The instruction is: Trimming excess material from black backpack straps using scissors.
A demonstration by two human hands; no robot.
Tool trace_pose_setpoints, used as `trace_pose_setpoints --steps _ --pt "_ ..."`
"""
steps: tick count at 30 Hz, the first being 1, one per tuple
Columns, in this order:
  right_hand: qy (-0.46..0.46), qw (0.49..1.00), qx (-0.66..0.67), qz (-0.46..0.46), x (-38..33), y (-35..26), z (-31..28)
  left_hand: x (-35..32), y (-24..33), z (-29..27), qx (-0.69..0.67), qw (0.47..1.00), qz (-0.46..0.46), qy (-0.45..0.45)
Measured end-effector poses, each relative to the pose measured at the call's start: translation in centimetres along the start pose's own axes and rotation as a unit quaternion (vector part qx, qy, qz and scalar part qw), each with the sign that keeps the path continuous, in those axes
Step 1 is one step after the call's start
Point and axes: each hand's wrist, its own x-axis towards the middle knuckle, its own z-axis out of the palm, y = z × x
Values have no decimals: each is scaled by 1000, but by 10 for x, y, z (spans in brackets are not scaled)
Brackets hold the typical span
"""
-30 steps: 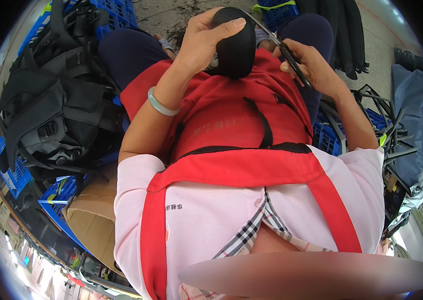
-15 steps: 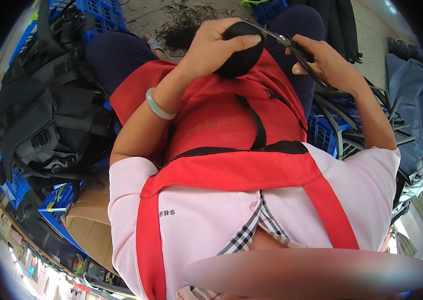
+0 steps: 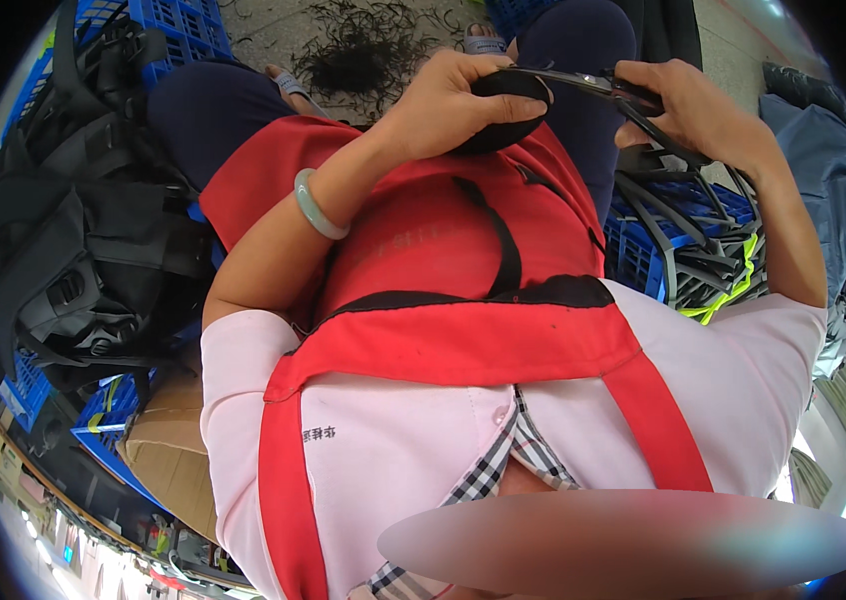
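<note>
At one o'clock, the rounded black fabric piece (image 3: 505, 130) is being clamped by the fingers of the left hand (image 3: 448, 108) and tipped flatter than a second ago, while scissors (image 3: 588, 82), being gripped at two o'clock by the right hand (image 3: 691, 108)'s curled fingers, are being levelled, fresh rim apparently being presented.

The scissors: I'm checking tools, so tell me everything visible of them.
The scissors have slim, shiny blades that look like metal and dark handles. The right hand grips the handles, partly hiding them. The blades point left, sloping slightly, toward the upper edge of the rounded black piece; whether they touch it, or how far they are open, is unclear.
</note>
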Motion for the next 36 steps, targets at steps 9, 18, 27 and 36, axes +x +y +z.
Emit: trace_pose_setpoints --steps 9,18,27,36 --pt "-43 998 9 -33 3 -11 -25 0 -1 6 -16 1000 -24 10" --pt "-45 994 -62 -74 11 -15 -27 1 -9 8 -19 1000 -11 12" --pt "68 982 -103 -143 3 2 -31 -2 -2 10 -20 998 -53 -19" --pt "-140 958 -240 -70 17 -54 -77 0 -6 15 -1 998 -58 -7"
